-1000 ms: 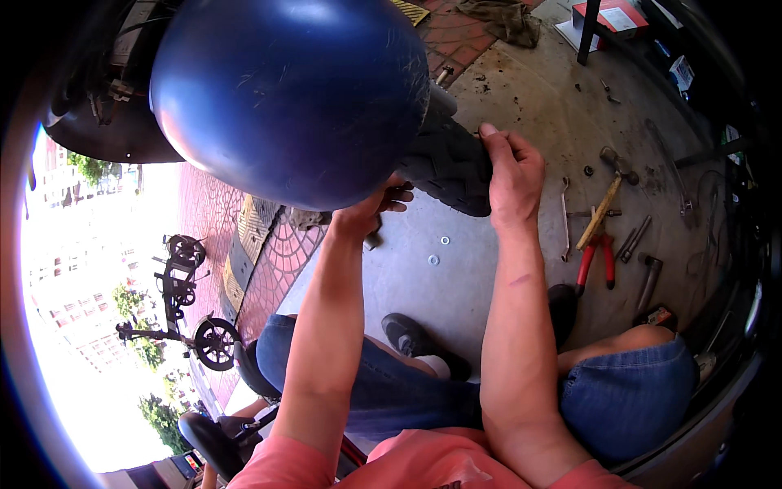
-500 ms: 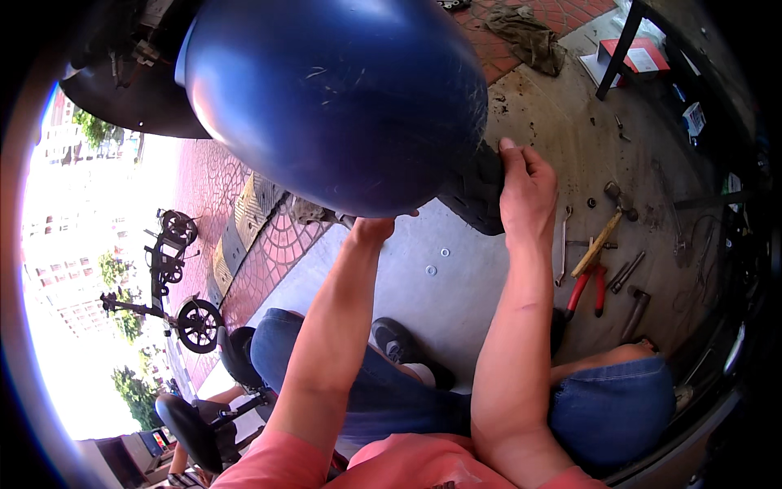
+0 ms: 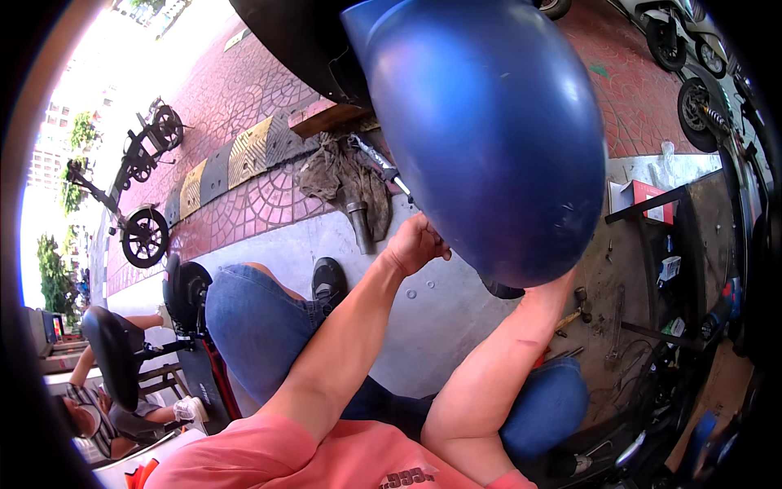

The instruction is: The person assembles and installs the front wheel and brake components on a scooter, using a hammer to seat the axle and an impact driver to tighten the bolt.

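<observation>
A large glossy blue rounded cover, like a scooter's front fender (image 3: 497, 138), fills the upper middle, with light scratches on its surface. My left hand (image 3: 417, 244) is at the fender's lower left edge, fingers curled together; what they hold, if anything, cannot be made out. My right forearm (image 3: 529, 326) reaches up behind the fender's lower right rim, which hides the hand and its fingers. Under the rim, a bit of a black part (image 3: 501, 288) shows between my hands. Left of the fender, a silver metal rod-like tool (image 3: 383, 165) slants toward my left hand.
A dirty rag (image 3: 334, 175) and a dark metal tube (image 3: 358, 224) lie beside a yellow-black ramp strip (image 3: 248, 147). Two washers (image 3: 411, 294) lie on the concrete. A hammer (image 3: 574, 316) and other tools are at right, near a metal-legged bench (image 3: 652, 202). A person sits at lower left.
My view has swung, so the fender appears farther right. My left hand now shows its curled fingers beside the rim. My right hand, visible at the black part before, has gone behind the fender.
</observation>
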Tool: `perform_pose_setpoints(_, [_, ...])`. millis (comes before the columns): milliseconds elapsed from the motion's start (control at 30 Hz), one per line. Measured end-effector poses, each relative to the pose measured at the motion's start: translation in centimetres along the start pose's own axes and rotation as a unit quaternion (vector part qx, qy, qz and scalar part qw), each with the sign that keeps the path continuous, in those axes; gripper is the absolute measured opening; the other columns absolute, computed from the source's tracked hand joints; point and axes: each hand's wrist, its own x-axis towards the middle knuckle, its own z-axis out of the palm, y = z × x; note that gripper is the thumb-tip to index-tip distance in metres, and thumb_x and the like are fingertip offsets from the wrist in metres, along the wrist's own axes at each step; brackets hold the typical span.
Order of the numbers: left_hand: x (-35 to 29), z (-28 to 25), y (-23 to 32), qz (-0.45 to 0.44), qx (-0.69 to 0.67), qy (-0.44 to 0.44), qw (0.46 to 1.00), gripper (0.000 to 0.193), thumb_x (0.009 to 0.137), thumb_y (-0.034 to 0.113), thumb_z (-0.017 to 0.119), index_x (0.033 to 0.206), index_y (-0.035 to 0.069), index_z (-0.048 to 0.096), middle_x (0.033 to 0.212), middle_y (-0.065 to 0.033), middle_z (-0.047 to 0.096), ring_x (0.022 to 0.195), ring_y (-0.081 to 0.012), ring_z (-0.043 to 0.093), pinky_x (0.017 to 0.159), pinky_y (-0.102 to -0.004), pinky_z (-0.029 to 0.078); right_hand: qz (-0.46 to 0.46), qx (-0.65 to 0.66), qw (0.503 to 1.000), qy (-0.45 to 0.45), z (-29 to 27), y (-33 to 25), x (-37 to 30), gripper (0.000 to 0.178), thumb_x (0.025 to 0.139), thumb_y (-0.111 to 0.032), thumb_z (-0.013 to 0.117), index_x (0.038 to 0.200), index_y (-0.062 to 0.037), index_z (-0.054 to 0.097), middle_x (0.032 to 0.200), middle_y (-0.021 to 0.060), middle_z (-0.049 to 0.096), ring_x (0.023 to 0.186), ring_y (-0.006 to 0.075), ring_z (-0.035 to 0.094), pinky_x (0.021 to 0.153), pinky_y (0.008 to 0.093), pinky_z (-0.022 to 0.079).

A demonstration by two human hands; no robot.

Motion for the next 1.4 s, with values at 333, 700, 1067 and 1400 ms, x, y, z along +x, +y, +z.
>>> perform_pose_setpoints(333, [4.3,-0.7,-4.1,-0.081,-0.152,0.132,0.976,0.062,0.111,0.055,0.026,0.099,0.005,0.062,0.067,-0.0146,0.062,0.034,-0.0181,0.037,0.033,-0.0338,0.029,0.108,-0.095,0.989,0.037,-2.5,0.2,1.9,0.048,0.093,-0.027,0.065,0.131,0.0017,0.063,0.125,0.0155,0.069,0.113,0.0237,0.065,0.1,0.0376,0.049])
perform_pose_setpoints(700, [5.5,-0.4,-3.4,-0.329,-0.352,0.114,0.869,0.045,0.108,0.05,0.038,0.09,0.012,0.055,0.062,-0.0078,0.054,0.037,-0.0169,0.034,0.037,-0.0355,0.027,0.208,-0.175,0.957,0.099,-2.5,-4.5,3.2,0.046,0.101,-0.029,0.055,0.137,-0.0008,0.06,0.132,0.0148,0.066,0.12,0.0264,0.064,0.105,0.041,0.049])
perform_pose_setpoints(1067, [5.6,-0.6,-3.0,-0.336,-0.375,0.125,0.855,0.044,0.107,0.041,0.043,0.091,0.004,0.061,0.064,-0.0099,0.061,0.04,-0.0184,0.047,0.034,-0.0343,0.032,0.229,-0.188,0.943,0.151,-2.1,-4.3,3.4,0.045,0.108,-0.033,0.045,0.139,-0.0033,0.059,0.136,0.0139,0.065,0.124,0.0284,0.064,0.11,0.0437,0.048])
perform_pose_setpoints(1400, [5.2,-1.9,-2.5,-0.349,-0.406,0.049,0.843,0.038,0.098,0.047,0.055,0.08,0.014,0.054,0.061,-0.0038,0.054,0.045,-0.0171,0.044,0.044,-0.0358,0.036,0.219,-0.255,0.936,0.101,2.8,-4.0,2.9,0.057,0.106,-0.045,0.045,0.144,-0.0042,0.056,0.136,0.0119,0.064,0.124,0.0279,0.062,0.11,0.0431,0.046])
